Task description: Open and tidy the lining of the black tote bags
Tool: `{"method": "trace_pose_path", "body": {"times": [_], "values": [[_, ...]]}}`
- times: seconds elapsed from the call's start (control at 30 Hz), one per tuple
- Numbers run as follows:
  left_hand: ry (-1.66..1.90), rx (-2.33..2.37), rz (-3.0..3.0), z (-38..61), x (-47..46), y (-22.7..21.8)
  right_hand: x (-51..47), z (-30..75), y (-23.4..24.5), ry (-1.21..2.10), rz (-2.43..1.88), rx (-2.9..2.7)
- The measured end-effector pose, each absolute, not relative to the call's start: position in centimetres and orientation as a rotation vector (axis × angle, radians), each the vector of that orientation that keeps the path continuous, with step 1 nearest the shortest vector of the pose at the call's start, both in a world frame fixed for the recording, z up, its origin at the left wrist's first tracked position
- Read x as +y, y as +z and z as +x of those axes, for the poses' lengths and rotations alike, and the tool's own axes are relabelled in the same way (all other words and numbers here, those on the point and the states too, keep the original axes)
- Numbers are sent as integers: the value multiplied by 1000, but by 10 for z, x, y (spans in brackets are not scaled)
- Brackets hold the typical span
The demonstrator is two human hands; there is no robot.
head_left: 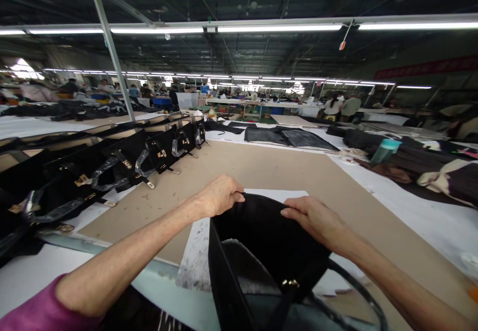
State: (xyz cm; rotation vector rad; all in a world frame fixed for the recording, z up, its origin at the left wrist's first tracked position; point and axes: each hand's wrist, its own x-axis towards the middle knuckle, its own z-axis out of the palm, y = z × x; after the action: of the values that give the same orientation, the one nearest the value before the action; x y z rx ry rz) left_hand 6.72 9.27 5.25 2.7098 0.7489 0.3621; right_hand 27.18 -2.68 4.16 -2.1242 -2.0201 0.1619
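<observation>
A black handbag stands open at the table's near edge, its dark inside facing me. My left hand pinches the far rim of the bag near its left corner. Farther right on that same rim, my right hand grips the edge between thumb and fingers. Small gold-coloured hardware shows on the near side, and a black handle loops out to the right. A greyish panel is visible within the bag. The bag's bottom is hidden.
Rows of black handbags with plastic-wrapped handles line the left. Tan board covers the table, with white paper under the bag. Flat black pieces lie at the back. A teal-lidded bottle stands among dark fabric on the right. People work far behind.
</observation>
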Motion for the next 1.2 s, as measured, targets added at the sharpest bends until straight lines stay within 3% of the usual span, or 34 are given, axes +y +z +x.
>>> {"method": "trace_pose_path", "body": {"times": [0.17,0.73,1.2], "values": [[336,809,2572,57,98,50,-10,278,42,209,-1958,-2125],[244,872,2087,77,114,47,18,268,53,916,-1885,-1824],[198,875,1976,73,128,34,24,257,56,901,-1936,-1824]]}}
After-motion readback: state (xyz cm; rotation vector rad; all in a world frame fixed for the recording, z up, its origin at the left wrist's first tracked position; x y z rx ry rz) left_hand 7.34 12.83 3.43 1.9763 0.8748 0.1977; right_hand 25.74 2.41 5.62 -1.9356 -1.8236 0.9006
